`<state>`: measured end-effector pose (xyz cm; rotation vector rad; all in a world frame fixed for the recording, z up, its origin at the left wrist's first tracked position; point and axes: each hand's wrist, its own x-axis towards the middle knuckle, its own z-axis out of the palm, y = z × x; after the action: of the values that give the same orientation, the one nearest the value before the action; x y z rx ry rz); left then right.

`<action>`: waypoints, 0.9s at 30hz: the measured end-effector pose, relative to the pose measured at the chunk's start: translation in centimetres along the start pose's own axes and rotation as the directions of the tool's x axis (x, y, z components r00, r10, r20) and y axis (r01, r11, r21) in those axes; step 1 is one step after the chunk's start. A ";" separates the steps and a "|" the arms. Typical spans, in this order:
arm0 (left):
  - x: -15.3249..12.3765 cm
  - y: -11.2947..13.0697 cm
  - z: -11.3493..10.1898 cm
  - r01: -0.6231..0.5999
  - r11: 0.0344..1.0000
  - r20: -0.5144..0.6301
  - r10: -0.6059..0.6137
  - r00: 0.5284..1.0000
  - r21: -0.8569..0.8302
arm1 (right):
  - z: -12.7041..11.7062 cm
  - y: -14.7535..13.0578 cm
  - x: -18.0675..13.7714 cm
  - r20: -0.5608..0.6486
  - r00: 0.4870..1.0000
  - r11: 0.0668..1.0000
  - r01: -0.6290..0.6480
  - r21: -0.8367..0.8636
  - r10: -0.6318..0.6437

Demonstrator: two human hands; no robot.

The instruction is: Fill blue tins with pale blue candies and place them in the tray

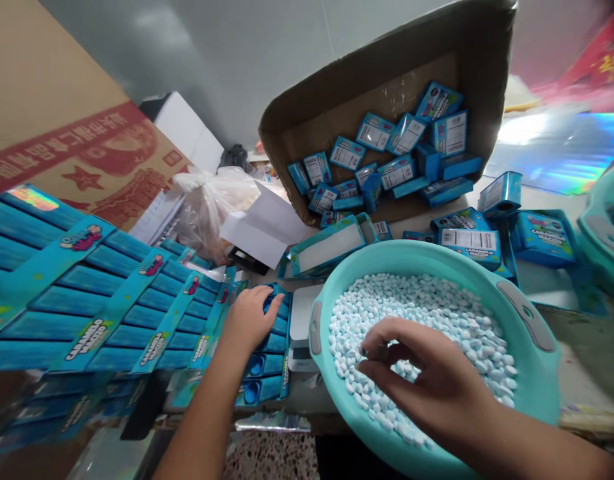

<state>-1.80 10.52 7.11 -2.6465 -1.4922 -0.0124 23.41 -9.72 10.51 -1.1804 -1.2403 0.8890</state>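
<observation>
My right hand (427,380) reaches into a teal plastic basin (531,373) filled with small pale blue and white candies (427,300). Its fingers are curled and pinched together over the candies; what they hold is hidden. My left hand (249,320) rests on a blue display tray of small open boxes (267,373), its fingers curled round one box at the tray's top. Stacks of blue display trays (101,300) lie fanned out to the left.
A tilted cardboard carton (387,87) at the back holds several small blue boxes (397,153); more lie loose on the table at the right (541,237). A plastic bag (211,200) and white paper (264,223) sit behind the trays. Another teal basin (607,227) is at the right edge.
</observation>
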 end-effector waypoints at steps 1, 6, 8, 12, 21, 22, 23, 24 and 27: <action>0.0 0.2 0.0 0.000 1.000 0.004 0.000 1.000 -0.002 | 0.0 -0.1 0.0 0.001 1.000 1.000 -0.006 0.011 0.006; 0.8 0.8 0.4 0.039 0.999 0.038 -0.038 0.999 -0.030 | -0.5 0.3 0.1 0.057 0.998 0.987 0.041 -0.153 -0.033; 1.2 0.7 0.5 0.061 0.996 0.043 -0.058 0.997 -0.063 | -0.7 1.2 0.1 0.150 0.988 0.929 0.077 -0.361 -0.024; 1.1 0.7 0.2 0.079 0.988 0.035 -0.075 0.997 -0.132 | -0.7 3.3 -0.4 0.344 0.917 0.743 0.085 -0.664 0.202; -9.5 0.7 1.4 0.240 0.905 -0.182 -0.317 0.931 -0.351 | -0.8 2.3 -0.9 0.421 0.870 0.695 0.137 -0.706 0.256; -11.5 0.4 2.2 0.290 0.854 -0.186 -0.399 0.898 -0.431 | -0.9 2.1 -1.0 0.418 0.868 0.706 0.119 -0.698 0.267; -13.3 0.2 3.1 0.325 0.806 -0.180 -0.461 0.869 -0.495 | -1.0 1.9 -1.2 0.417 0.865 0.714 0.104 -0.693 0.279; -15.1 -0.1 4.1 0.352 0.768 -0.171 -0.507 0.845 -0.535 | -0.9 1.8 -1.3 0.416 0.861 0.717 0.091 -0.691 0.292; -18.7 0.0 6.6 0.406 0.690 -0.160 -0.600 0.784 -0.600 | -0.5 1.8 -1.3 0.413 0.851 0.711 0.067 -0.700 0.326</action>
<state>-11.80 -4.75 -0.50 -2.2409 -2.2840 -1.0377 23.91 -10.72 8.53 -1.7148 -2.0767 0.8978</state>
